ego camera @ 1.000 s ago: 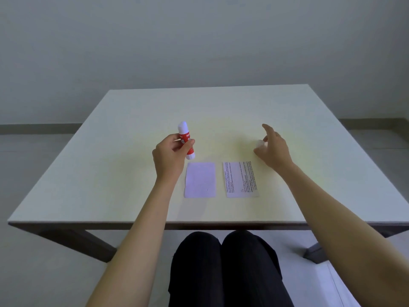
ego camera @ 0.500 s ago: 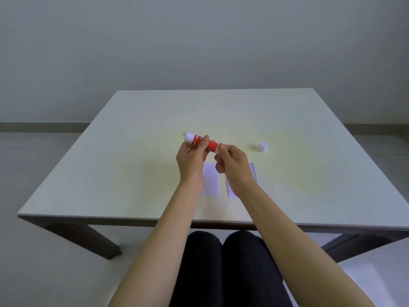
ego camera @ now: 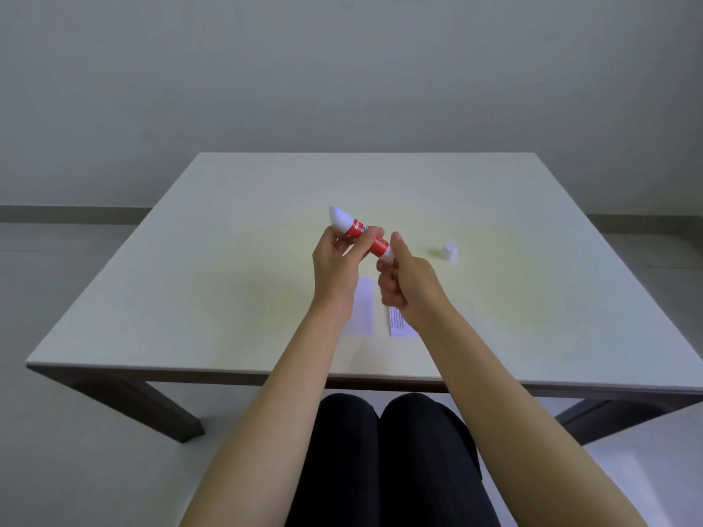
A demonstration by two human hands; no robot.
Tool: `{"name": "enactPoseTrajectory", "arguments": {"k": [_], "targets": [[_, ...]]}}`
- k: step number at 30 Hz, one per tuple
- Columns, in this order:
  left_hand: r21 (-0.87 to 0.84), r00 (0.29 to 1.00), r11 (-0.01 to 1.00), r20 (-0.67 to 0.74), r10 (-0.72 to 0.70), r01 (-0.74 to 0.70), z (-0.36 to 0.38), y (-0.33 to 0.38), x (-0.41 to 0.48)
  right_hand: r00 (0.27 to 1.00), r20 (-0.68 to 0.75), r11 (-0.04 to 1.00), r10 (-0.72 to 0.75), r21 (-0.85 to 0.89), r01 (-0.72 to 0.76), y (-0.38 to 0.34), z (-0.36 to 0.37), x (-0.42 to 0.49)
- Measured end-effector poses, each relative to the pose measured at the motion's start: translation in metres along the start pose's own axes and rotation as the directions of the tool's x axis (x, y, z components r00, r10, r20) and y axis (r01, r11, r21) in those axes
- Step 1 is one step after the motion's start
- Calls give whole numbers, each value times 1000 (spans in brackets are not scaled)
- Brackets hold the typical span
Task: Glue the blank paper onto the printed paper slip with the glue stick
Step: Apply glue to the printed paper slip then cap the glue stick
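Observation:
A red and white glue stick [ego camera: 357, 230] is held tilted above the table, its white glue tip pointing up and left. My left hand [ego camera: 336, 268] grips its red body. My right hand [ego camera: 405, 283] pinches the white bottom end. The white cap [ego camera: 450, 252] stands on the table to the right, apart from both hands. The blank paper [ego camera: 361, 310] lies flat below my left hand, partly hidden by the wrist. The printed paper slip [ego camera: 397, 327] lies beside it on the right, mostly hidden under my right hand and forearm.
The pale table [ego camera: 228, 268] has its front edge close to my knees. A grey wall stands behind the far edge. Dark table legs show below at both sides.
My right hand left the cap on the table and came to the bottom end of the glue stick. The stick tipped from upright to slanted, and now its tip sits slightly higher.

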State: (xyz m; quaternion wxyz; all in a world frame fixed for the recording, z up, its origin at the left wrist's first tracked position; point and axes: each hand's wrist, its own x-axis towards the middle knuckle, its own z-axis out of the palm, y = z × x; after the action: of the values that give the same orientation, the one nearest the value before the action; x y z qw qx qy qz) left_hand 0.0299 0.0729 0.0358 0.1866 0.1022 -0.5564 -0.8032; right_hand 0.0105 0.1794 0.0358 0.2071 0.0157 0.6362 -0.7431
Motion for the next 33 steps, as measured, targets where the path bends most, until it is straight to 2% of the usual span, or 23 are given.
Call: {"name": "enactPoseTrajectory", "arguments": {"k": [2, 4, 6, 8, 9, 11, 14, 18, 20, 22, 26, 28, 29, 31, 32, 33], "targets": [[10, 1000, 1000, 13, 12, -12, 0, 0, -1, 997, 21, 997, 76, 24, -77, -3, -1, 1], [8, 1000, 1000, 0, 11, -11, -3, 0, -1, 998, 40, 999, -43, -15, 44, -1, -2, 2], [-12, 1000, 1000, -1, 7, -7, -5, 1, 0, 977, 85, 980, -198, 21, 196, 3, -3, 1], [-32, 1000, 999, 18, 15, -14, -7, 1, 2, 966, 127, 973, -224, 82, 214, 4, -5, 1], [-28, 999, 999, 34, 21, -20, -8, 1, 2, 973, 139, 980, -183, 100, 170, 4, -5, 1], [3, 997, 1000, 76, 25, -26, -10, 0, 3, 990, 138, 991, -3, 135, -16, 1, -5, 2], [40, 985, 999, 171, 18, -25, -14, -2, 6, 945, 180, 931, 273, 199, -307, -4, -3, 1], [19, 967, 1000, 255, 2, -7, -17, -5, 4, 909, 234, 902, 345, 185, -390, -1, -5, -1], [-24, 967, 1000, 253, -7, 13, -20, -8, 3, 917, 240, 910, 320, 193, -368, 1, -6, 0], [-29, 974, 999, 226, -26, 33, -22, -9, 2, 942, 263, 936, 211, 223, -272, 4, -6, 1], [180, 986, 983, 169, -8, -23, -28, -10, -3, 966, 254, 944, -39, 326, -47, 7, -4, 1], [387, 972, 915, 233, 19, -110, -49, -9, -3, 988, 154, 900, -16, 433, -53, 7, -7, 4], [534, 960, 833, 281, -14, -144, -64, -8, -1, 995, 96, 862, 19, 503, -65, 7, -11, 6], [795, 928, 580, 333, -168, -180, -98, -6, 4, 998, 1, 799, 57, 599, -46, 8, -23, 11], [865, 911, 462, 333, -241, -194, -112, -5, 5, 998, -27, 797, 55, 603, -27, 9, -29, 12], [898, 897, 386, 334, -291, -209, -122, -5, 6, 999, -33, 808, 42, 589, -14, 11, -32, 14]]}}
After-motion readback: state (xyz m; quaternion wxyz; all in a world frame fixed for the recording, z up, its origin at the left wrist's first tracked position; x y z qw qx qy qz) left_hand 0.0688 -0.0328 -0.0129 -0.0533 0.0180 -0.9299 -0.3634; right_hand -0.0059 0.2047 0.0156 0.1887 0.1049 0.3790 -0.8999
